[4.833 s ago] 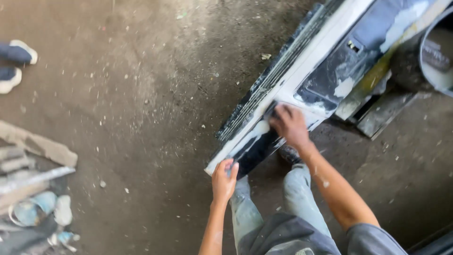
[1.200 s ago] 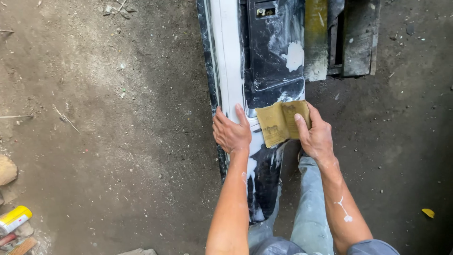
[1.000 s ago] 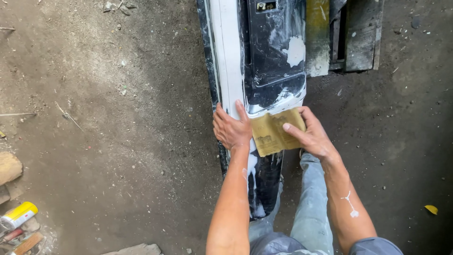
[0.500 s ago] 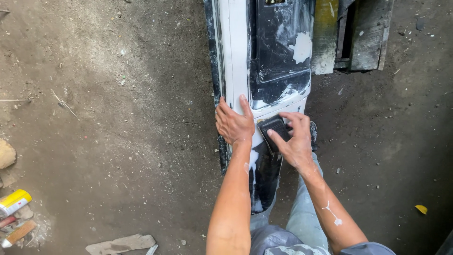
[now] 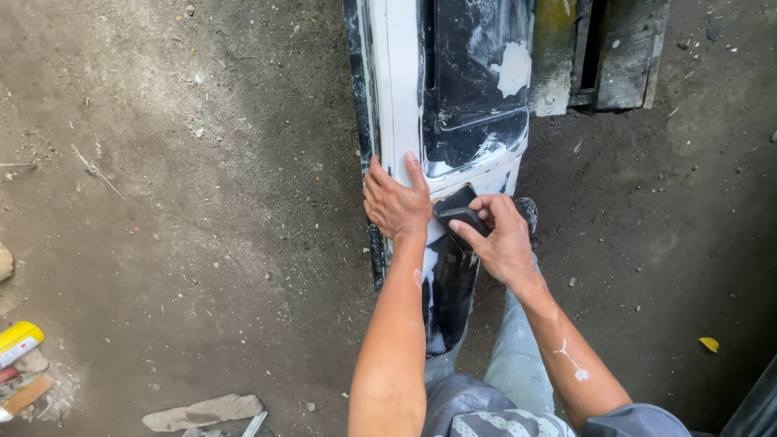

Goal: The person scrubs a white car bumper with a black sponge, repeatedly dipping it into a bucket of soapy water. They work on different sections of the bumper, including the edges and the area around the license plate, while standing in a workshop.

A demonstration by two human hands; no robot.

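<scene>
A long black car body panel (image 5: pixel 473 89) with white filler patches and a white edge strip lies on the dirt ground, running away from me. My left hand (image 5: pixel 395 201) lies flat on the white strip, fingers spread, pressing the panel. My right hand (image 5: pixel 500 239) grips a small dark sanding block (image 5: pixel 460 218) and holds it against the panel's lower part, beside the left hand. My knees in grey trousers sit under the panel's near end.
Dirt ground (image 5: pixel 202 202) spreads to the left, strewn with small stones. A yellow can (image 5: pixel 18 342) and scraps lie at the lower left edge. A flat grey fragment (image 5: pixel 202 411) lies near the bottom. Weathered boards (image 5: pixel 615 48) stand at the upper right.
The tan sandpaper sheet seen a second ago is out of sight; my right hand now has the dark block instead and has shifted slightly lower on the panel. The left hand stays put.
</scene>
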